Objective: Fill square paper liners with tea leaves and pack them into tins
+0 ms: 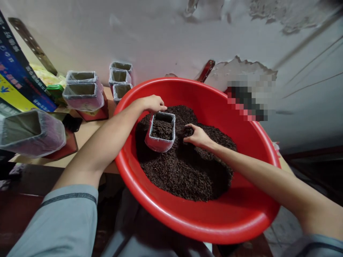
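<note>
A big red plastic basin (203, 228) holds a heap of dark, dried leaf bits that look like loose tea (182, 178). In it stands a rectangular reddish tin (160, 144) with a clear plastic liner folded over its rim, part filled with the same leaves. My left hand (155, 104) is closed at the tin's far left rim; some of its fingertips are hidden. To the right of the tin, my right hand (197, 136) is curled around a clump of the dark leaves, just above the heap.
More lined tins (83, 94) stand on the wooden table (107, 130) to the left, several of them stacked near the wall. A single lined tin (32, 134) is nearer me. A printed blue and yellow box (20, 78) rises at the far left. Behind the basin is a peeling wall (155, 39).
</note>
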A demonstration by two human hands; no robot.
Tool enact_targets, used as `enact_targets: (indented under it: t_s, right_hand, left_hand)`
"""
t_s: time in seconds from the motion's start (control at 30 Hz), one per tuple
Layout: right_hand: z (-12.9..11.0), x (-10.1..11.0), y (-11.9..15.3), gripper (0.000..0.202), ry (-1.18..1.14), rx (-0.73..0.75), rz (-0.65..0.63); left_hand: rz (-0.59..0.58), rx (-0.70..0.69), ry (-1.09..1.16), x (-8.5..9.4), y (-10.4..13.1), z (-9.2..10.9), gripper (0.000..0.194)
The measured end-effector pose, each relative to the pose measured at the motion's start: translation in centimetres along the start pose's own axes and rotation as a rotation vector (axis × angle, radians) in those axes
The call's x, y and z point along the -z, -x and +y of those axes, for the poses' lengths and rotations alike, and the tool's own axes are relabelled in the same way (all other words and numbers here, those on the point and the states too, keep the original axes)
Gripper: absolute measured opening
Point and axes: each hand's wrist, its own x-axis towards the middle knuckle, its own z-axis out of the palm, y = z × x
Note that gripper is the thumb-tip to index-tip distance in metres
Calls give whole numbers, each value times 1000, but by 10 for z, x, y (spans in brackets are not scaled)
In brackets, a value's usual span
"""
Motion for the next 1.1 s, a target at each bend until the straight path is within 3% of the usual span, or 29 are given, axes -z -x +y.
enact_targets:
  t_s: [0.17, 0.3, 0.43, 0.6, 0.7, 0.8, 0.93, 1.1]
  right_hand:
    - [-42, 24, 2, 56, -614, 41, 116]
    - [-80, 24, -4, 56, -748, 227, 199]
    - [-102, 3, -19, 58, -683, 401, 309]
    - [-112, -26, -29, 52, -627, 549, 385]
    - [-115, -32, -25, 46, -605, 580, 378]
    - [-116, -31, -21, 40, -566, 600, 368]
    - [-113, -26, -18, 31, -294, 698, 327]
    - [-109, -21, -13, 18, 98, 830, 116]
  left_hand:
    - [-22, -4, 151, 4, -1, -7, 34]
    - [-23, 8, 214, 7, 0, -12, 33]
    - [43, 11, 231, 10, 5, -14, 28]
    - [319, 218, 381, 9, 5, -10, 23]
    - [377, 255, 581, 8, 1, -8, 25]
    - [396, 211, 637, 7, -2, -8, 26]
    - [439, 142, 535, 7, -4, -12, 24]
    - [493, 94, 460, 8, -4, -17, 24]
